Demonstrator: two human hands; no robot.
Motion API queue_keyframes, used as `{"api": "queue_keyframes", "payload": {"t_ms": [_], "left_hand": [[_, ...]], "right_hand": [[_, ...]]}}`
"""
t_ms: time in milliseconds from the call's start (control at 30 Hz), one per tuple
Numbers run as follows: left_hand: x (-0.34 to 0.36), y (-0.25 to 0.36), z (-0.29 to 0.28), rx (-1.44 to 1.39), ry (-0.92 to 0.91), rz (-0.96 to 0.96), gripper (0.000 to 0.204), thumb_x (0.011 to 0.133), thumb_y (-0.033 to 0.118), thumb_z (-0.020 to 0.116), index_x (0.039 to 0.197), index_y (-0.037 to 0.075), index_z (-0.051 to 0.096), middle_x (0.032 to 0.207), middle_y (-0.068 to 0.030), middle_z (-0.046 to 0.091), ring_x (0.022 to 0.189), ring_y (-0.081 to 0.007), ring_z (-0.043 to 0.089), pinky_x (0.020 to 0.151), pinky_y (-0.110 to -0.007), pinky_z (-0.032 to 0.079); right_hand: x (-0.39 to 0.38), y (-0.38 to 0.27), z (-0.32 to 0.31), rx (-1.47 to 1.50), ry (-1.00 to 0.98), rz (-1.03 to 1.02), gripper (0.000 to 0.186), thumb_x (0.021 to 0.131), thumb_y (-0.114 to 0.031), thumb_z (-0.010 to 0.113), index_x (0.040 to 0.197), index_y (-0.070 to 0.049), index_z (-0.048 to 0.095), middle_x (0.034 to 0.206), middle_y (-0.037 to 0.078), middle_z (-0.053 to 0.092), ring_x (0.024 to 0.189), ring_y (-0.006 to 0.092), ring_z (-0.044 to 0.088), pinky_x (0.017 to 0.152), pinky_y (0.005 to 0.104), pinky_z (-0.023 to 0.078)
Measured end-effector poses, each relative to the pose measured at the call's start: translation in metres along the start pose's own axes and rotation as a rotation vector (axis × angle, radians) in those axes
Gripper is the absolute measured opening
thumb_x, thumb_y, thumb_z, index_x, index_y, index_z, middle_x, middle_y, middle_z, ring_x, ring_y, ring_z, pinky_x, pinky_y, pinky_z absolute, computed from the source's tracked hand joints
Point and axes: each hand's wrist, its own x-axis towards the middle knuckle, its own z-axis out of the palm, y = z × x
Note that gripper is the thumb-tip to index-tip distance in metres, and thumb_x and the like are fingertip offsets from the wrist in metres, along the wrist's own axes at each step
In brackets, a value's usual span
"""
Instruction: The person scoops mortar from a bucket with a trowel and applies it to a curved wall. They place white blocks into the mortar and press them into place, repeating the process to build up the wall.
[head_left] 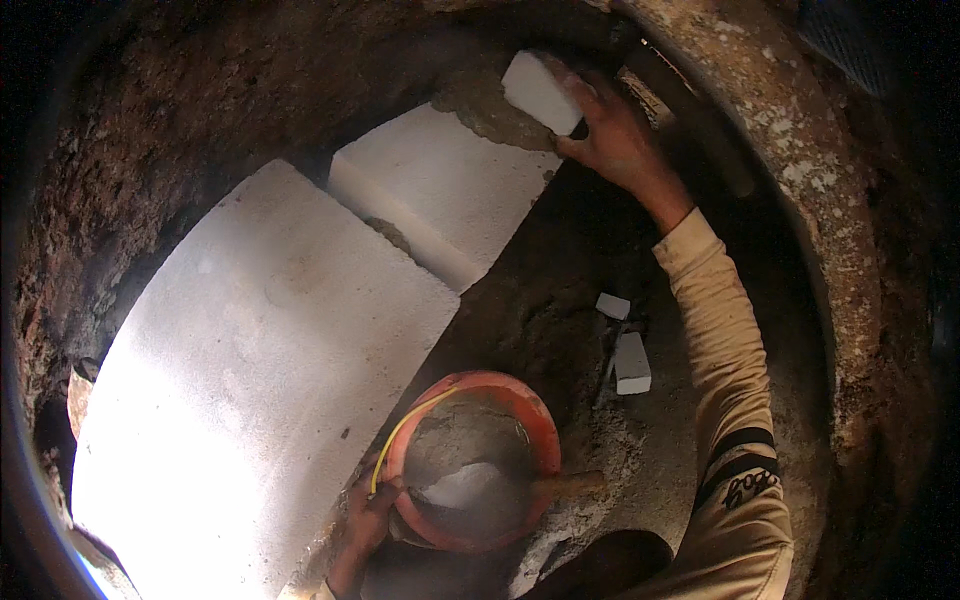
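Observation:
My right hand [612, 135] grips a small white block piece [540, 95] at the far end of the blocks. That piece sits at a bed of wet grey mortar [485, 108], spread over the far part of a white block [440, 180]. Close to me, my left hand [368, 515] is closed at the left rim of an orange bucket [548, 430], beside its yellow handle [405, 420]. Grey mortar [455, 435] lies inside the bucket. A trowel with a wooden handle [575, 485] rests in it, the handle jutting over the right rim.
A larger white block [270, 330] fills the left, a step higher than the far one. Two white offcuts [632, 362] lie on the dark ground [540, 330] right of centre. Rough earth walls [130, 150] curve around the left and back; a pale-speckled wall [835, 230] bounds the right.

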Motion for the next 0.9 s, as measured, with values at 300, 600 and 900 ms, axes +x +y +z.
{"api": "queue_keyframes", "payload": {"t_ms": [300, 600, 900], "left_hand": [[0.003, -0.011, -0.002, -0.093, 0.007, 0.034, 0.044, 0.095, 0.015, 0.065, 0.135, -0.002, 0.058, 0.123, -0.0080, 0.064, 0.116, -0.0186, 0.057, 0.103, -0.033, 0.043], [-0.003, 0.006, 0.003, -0.061, 0.000, 0.024, 0.043, 0.095, 0.018, 0.066, 0.133, -0.001, 0.060, 0.120, -0.0084, 0.065, 0.113, -0.0197, 0.059, 0.102, -0.034, 0.044], [-0.007, 0.004, 0.001, -0.153, -0.028, -0.010, 0.044, 0.094, 0.017, 0.066, 0.134, -0.001, 0.059, 0.120, -0.0059, 0.064, 0.112, -0.0181, 0.058, 0.100, -0.031, 0.044]], "right_hand": [[0.005, -0.008, -0.014, -0.094, -0.099, -0.023, 0.093, 0.076, -0.026, 0.084, 0.156, -0.038, 0.037, 0.142, 0.020, 0.052, 0.112, 0.0399, 0.065, 0.093, 0.0481, 0.057], [0.011, -0.012, -0.019, -0.131, -0.123, -0.018, 0.094, 0.072, -0.023, 0.087, 0.154, -0.036, 0.042, 0.138, 0.018, 0.057, 0.113, 0.0370, 0.066, 0.094, 0.0458, 0.057], [0.010, 0.059, -0.017, 0.293, -0.098, 0.000, 0.067, 0.091, -0.034, 0.075, 0.151, -0.019, 0.049, 0.146, 0.013, 0.055, 0.131, 0.0265, 0.056, 0.112, 0.0393, 0.042]]}}
